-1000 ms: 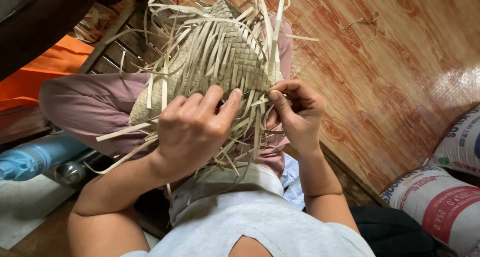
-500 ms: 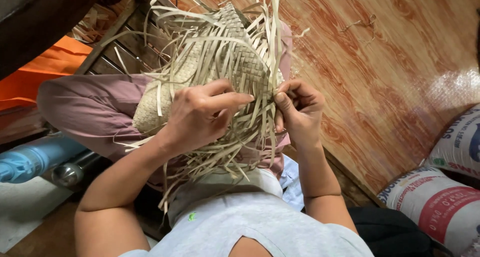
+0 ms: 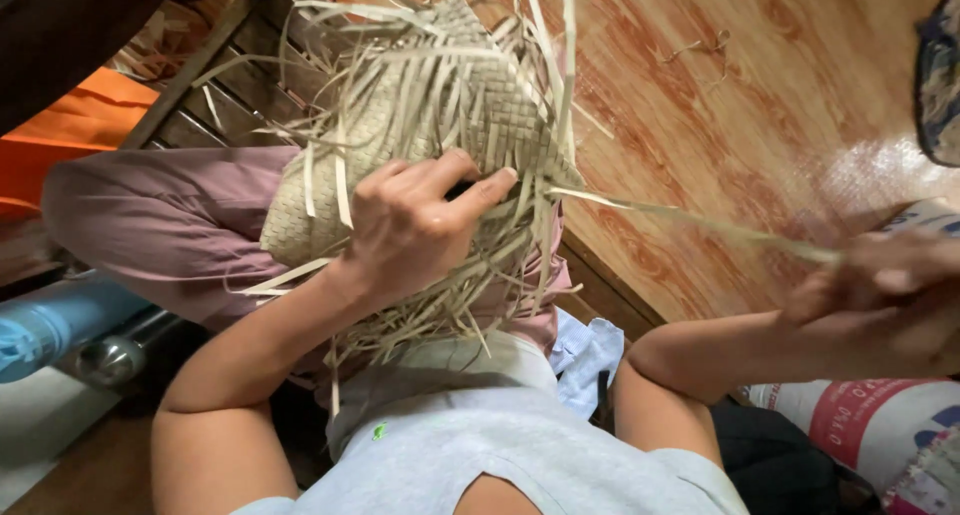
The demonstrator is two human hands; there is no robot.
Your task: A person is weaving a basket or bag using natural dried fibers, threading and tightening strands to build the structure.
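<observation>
Change noted against the frame half a second back: my right hand, which was pinching at the weave's edge beside the left, is now swung far out to the right, blurred with motion. A single strip runs taut from the weave out to it. I read this as one strand being drawn through and pulled snug.

Right fingers: closed round the strip's far end, as far as the blur lets me judge; the exact pinch is not resolvable.

Left hand: spread over the lower front of the weave, fingers curled and pressing on it, thumb underneath out of sight. It holds the piece steady against the pull.

The weave sits on my lap above the knees, loose strip ends splaying all round. Wooden floor beyond; sack at lower right.
</observation>
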